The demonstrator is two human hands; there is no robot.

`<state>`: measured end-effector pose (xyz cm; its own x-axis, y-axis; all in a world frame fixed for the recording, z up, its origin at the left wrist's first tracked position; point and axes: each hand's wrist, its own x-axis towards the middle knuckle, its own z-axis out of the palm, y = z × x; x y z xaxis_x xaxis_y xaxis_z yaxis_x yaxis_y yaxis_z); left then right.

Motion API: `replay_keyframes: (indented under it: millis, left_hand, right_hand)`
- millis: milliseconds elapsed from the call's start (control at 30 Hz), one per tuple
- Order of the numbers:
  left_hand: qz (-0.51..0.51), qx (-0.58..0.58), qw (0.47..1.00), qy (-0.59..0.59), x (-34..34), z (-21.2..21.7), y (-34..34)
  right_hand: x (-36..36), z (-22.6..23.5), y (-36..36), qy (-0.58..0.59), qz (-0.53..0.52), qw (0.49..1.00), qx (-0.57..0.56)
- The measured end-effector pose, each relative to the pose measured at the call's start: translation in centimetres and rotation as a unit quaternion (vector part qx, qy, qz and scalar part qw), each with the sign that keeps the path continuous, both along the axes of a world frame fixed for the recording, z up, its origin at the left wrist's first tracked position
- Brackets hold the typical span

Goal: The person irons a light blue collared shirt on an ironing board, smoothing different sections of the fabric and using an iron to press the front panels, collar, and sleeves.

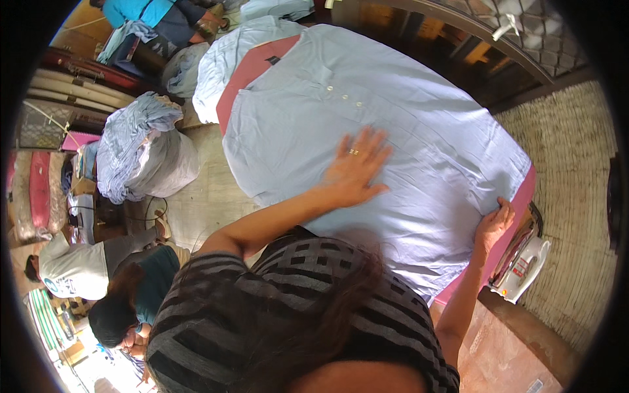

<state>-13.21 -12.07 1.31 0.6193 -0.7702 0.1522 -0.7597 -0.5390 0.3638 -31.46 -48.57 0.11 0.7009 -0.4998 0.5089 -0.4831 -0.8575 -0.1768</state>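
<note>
A pale blue shirt [419, 144] with a short row of buttons lies spread out over a red padded ironing board [246, 72]. Flat on the middle of the cloth rests my left hand [357, 167], fingers spread, a ring on one finger; it is slightly blurred. At the shirt's right edge, close to the red border, my right hand [496, 224] has its fingers bent onto the cloth and seems to pinch it. Just beyond that hand, at the board's right end, a white iron [522, 270] stands.
Folded pale blue garments [213, 72] lie at the board's far left. A large sack [164, 164] topped with blue clothes stands on the floor to the left. Two people [131, 295] are at lower left, and another person [147, 19] is at far left. A lattice door [544, 33] borders the far right.
</note>
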Motion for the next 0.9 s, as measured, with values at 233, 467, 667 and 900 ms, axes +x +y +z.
replay_keyframes:
  millis: [233, 467, 667, 900]
  left_hand:
    - [0.276, 0.055, 0.952, -0.121, 11.4, -1.8, 19.1]
    - [0.321, -0.038, 0.932, -0.162, 17.2, 0.3, 13.5]
    - [0.423, -0.005, 0.885, -0.193, 26.6, 0.4, 2.2]
    - [0.362, -0.117, 0.919, -0.104, 33.2, -2.1, 6.5]
  right_hand:
    - [0.7, 0.0, 0.0, 0.015, -0.003, 1.0, -0.011]
    - [0.3, -0.9, -0.6, -0.009, -0.012, 1.0, -0.001]
    - [-0.4, -1.2, -1.2, -0.034, 0.014, 0.999, -0.013]
    - [1.1, 0.7, 0.5, -0.052, -0.025, 0.998, 0.031]
